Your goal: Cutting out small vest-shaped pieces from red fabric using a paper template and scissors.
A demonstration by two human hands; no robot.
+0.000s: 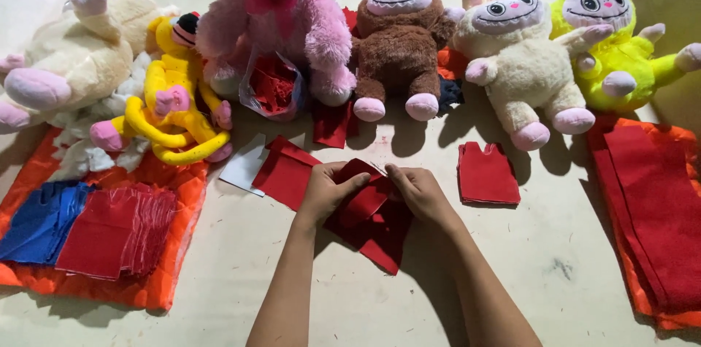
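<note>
My left hand (330,190) and my right hand (418,190) meet at the middle of the table, both pinching a folded piece of red felt (365,201). Under them lies a larger sheet of red felt (380,241) with a corner pointing toward me. Another red felt sheet (285,170) lies just left of my left hand. A small stack of cut red felt shapes (488,173) lies to the right of my right hand, apart from it.
Plush toys line the far edge: cream (69,48), yellow (171,99), pink (277,18), brown (398,40), cream (522,62), lime (613,40). Blue squares (40,219) and red squares (117,230) lie on orange cloth (157,285) at left. Red felt sheets (657,208) are stacked at right. A white card (244,164) lies nearby.
</note>
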